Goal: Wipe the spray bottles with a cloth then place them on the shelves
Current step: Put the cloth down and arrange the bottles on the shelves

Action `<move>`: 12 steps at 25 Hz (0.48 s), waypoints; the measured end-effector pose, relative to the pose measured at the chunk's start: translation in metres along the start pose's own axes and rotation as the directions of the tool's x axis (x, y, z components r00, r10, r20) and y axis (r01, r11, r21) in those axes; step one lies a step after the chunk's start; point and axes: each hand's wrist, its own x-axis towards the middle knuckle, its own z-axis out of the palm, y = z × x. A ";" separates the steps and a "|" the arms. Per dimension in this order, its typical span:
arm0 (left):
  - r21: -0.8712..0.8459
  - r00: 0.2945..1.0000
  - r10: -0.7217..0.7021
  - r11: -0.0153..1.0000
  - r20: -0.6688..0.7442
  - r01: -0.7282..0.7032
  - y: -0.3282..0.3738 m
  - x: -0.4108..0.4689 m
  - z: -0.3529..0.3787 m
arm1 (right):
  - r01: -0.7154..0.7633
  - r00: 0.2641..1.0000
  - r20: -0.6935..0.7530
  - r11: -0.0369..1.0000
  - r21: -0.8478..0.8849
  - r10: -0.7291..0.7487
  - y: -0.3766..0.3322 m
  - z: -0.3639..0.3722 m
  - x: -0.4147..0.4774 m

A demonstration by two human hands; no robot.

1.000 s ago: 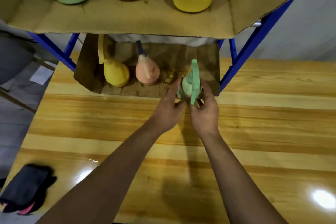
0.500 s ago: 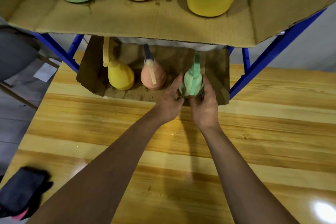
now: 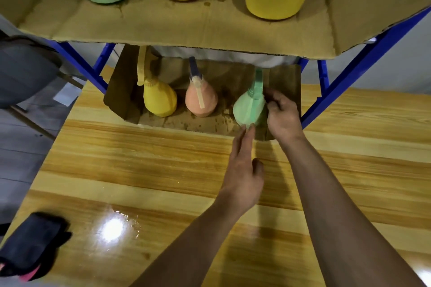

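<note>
While right hand (image 3: 283,115) fingers clamp green bottle (image 3: 247,110), left hand (image 3: 242,170) fingers straight.

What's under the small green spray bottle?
A stained brown cardboard sheet lies under the green spray bottle. Whatever is beneath the cardboard is covered; the right hand hides the bottle's right edge.

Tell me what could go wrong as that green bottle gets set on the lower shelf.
1. The green bottle sits near the front edge of the lower shelf; once the right hand loosens its grip, it might tip toward the table.
2. The orange bottle stands close beside it; a sideways nudge could topple it.
3. The left hand only touches the base with straight fingers, so it gives little support.
</note>
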 end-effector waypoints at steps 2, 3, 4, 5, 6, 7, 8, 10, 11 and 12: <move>0.027 1.000 -0.002 1.000 0.017 0.002 -0.003 0.001 0.007 | -0.018 0.999 0.038 1.000 -0.006 0.018 0.004 0.002 0.002; 0.030 1.000 -0.001 1.000 0.023 0.000 -0.006 0.004 0.009 | -0.021 0.999 0.025 1.000 -0.006 0.021 0.005 0.002 0.001; 0.022 1.000 0.003 1.000 0.028 -0.004 -0.007 0.006 0.009 | -0.012 1.000 0.000 1.000 -0.012 0.012 0.006 0.003 -0.003; 0.006 1.000 0.011 1.000 0.028 -0.012 -0.008 0.008 0.008 | 0.012 1.000 -0.028 1.000 -0.023 -0.013 0.007 0.003 -0.008; -0.013 1.000 0.020 1.000 0.023 -0.020 -0.009 0.012 0.006 | 0.041 0.998 -0.052 0.999 -0.030 -0.043 0.009 0.004 -0.013; -0.028 1.000 0.027 0.999 0.009 -0.027 -0.009 0.015 0.005 | 0.061 0.995 -0.072 0.998 -0.024 -0.062 0.011 0.005 -0.018; -0.038 0.999 0.034 0.999 -0.011 -0.035 -0.010 0.020 0.002 | 0.067 0.994 -0.091 0.998 -0.009 -0.068 0.013 0.006 -0.025; -0.046 0.997 0.058 0.997 -0.046 -0.060 -0.011 0.031 -0.004 | 0.055 0.989 -0.141 0.998 0.013 -0.053 0.019 0.012 -0.042; -0.056 0.996 0.073 0.996 -0.055 -0.076 -0.011 0.038 -0.010 | 0.051 0.985 -0.168 0.999 0.020 -0.047 0.021 0.015 -0.051; -0.069 0.995 0.083 0.994 -0.056 -0.087 -0.011 0.045 -0.015 | 0.051 0.981 -0.191 0.998 0.027 -0.045 0.023 0.018 -0.059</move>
